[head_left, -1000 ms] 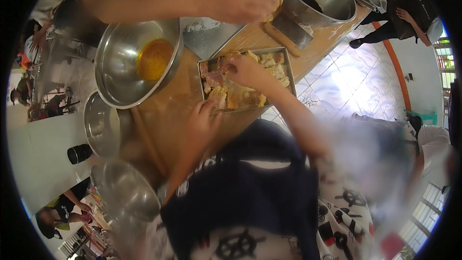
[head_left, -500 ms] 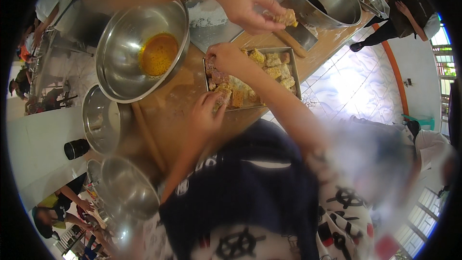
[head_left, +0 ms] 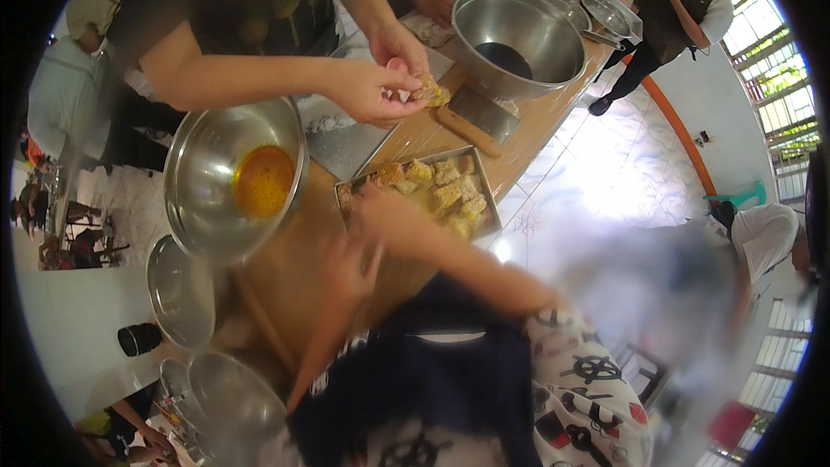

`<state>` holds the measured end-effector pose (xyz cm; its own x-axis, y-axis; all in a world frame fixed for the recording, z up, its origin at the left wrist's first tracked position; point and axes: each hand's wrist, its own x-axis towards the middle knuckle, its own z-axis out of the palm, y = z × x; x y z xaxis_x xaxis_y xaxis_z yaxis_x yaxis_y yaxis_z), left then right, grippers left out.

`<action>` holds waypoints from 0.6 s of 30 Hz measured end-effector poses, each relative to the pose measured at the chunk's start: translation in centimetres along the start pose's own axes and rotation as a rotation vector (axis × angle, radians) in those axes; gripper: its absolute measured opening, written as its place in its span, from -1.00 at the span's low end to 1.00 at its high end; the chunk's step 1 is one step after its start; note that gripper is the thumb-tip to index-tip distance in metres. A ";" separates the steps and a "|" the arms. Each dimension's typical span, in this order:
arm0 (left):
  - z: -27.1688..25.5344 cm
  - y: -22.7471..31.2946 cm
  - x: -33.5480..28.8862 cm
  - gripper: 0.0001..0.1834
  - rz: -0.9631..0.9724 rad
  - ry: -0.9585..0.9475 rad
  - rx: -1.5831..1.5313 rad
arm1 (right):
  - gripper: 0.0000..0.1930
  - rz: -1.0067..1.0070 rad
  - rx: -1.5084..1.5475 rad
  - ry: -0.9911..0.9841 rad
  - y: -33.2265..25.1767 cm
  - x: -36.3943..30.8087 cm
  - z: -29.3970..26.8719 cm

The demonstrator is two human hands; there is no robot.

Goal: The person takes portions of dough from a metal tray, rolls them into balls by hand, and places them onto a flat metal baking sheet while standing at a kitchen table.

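A rectangular metal tray (head_left: 488, 190) holds several yellowish, crumb-coated pieces of food (head_left: 446, 196). My right hand (head_left: 377, 214) reaches over the tray's near left part, its fingers smeared by motion and partly hidden. Just nearer to me, my left hand (head_left: 350, 266) is over the wooden table beside the tray; it is blurred too, so what either hand holds does not show. Beyond the tray, another person's hands (head_left: 372, 93) pinch one coated piece (head_left: 432, 92).
Left of the tray stands a large steel bowl (head_left: 192, 199) with orange-yellow liquid (head_left: 264, 182). Another steel bowl (head_left: 553, 52) with dark contents sits at the far right. A wooden-handled blade (head_left: 484, 112) lies behind the tray, a rolling pin (head_left: 264, 316) at the left. More bowls (head_left: 181, 294) line the left edge.
The whole view has shifted. My left hand has drawn back from the coated pieces toward me. My right hand has left the tray's far left corner and come nearer.
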<state>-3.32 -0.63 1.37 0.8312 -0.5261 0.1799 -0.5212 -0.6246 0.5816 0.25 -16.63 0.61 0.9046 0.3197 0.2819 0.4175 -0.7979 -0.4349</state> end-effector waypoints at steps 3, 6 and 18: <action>0.6 0.2 0.1 -0.64 0.047 -0.007 0.164 | -0.83 0.149 -0.029 -0.173 0.1 -1.9 -0.1; 1.0 -0.2 -0.1 -0.65 0.009 -0.102 0.238 | -0.84 0.046 0.102 -0.009 0.5 -3.0 0.9; 0.8 0.9 1.2 -0.70 -0.033 -0.099 0.187 | -0.77 0.042 0.111 0.169 1.4 -5.7 3.2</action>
<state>-2.91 -2.27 1.51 0.8303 -0.5516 0.0789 -0.5282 -0.7341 0.4267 -4.08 -17.97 -4.32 0.8981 0.1899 0.3966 0.3951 -0.7444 -0.5383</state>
